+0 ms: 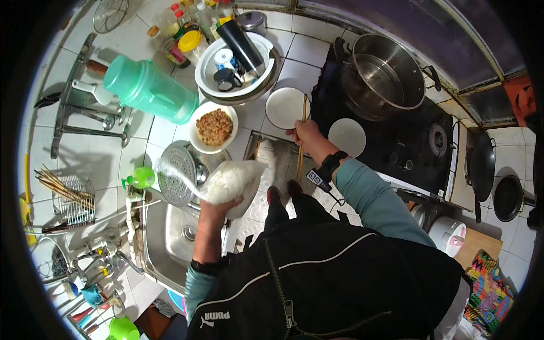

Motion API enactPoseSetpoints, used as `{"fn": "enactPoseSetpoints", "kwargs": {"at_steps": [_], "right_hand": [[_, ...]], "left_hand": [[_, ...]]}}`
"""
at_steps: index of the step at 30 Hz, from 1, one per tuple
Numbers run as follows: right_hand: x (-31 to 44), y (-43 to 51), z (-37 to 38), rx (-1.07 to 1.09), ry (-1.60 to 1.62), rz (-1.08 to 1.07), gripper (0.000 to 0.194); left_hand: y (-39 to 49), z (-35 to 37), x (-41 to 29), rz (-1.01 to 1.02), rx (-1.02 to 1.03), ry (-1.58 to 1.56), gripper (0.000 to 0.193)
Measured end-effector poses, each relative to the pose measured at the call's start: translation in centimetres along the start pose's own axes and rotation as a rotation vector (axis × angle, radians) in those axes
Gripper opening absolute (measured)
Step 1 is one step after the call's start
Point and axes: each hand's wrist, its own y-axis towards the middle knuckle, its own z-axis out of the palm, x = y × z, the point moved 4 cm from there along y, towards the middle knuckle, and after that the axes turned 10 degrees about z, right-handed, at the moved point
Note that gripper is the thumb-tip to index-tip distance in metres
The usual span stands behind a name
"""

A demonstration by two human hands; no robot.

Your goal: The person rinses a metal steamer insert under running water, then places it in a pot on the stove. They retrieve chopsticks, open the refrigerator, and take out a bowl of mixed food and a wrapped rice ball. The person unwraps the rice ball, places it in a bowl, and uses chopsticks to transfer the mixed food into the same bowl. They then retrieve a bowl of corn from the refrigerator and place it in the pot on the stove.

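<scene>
My left hand (219, 209) grips a clear plastic bag (233, 180) with white contents that I cannot make out exactly. Its twisted, blurred end trails left over a perforated metal steamer plate (177, 176). In my right hand (308, 134) is a pair of wooden chopsticks (304, 111), their upper part crossing the right side of a white bowl (284, 106) on the tiled counter. A second white dish (347, 136) sits by the stove's left edge, just right of that hand. Beyond the bag stands a white bowl (193, 131) of chopped, reddish-brown filling (214, 126).
A large steel pot (382, 72) stands on the black gas stove (399, 148). A green plastic jug (153, 91) and a white basin (204, 80) with items occupy the back left. At left are a steel sink (170, 250), soap bottle (142, 177) and chopstick rack (76, 199).
</scene>
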Motion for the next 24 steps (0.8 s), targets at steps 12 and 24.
{"fn": "enactPoseSetpoints", "kwargs": {"at_steps": [12, 24], "right_hand": [[4.7, -17.9, 1.8, 0.307, -0.498, -0.38, 0.038], [6.0, -17.7, 1.0, 0.041, -0.754, -0.682, 0.025]], "left_hand": [[6.6, 5.3, -2.1, -0.099, 0.328, -0.304, 0.061], [8.8, 10.8, -1.6, -0.069, 0.603, -0.375, 0.061]]}}
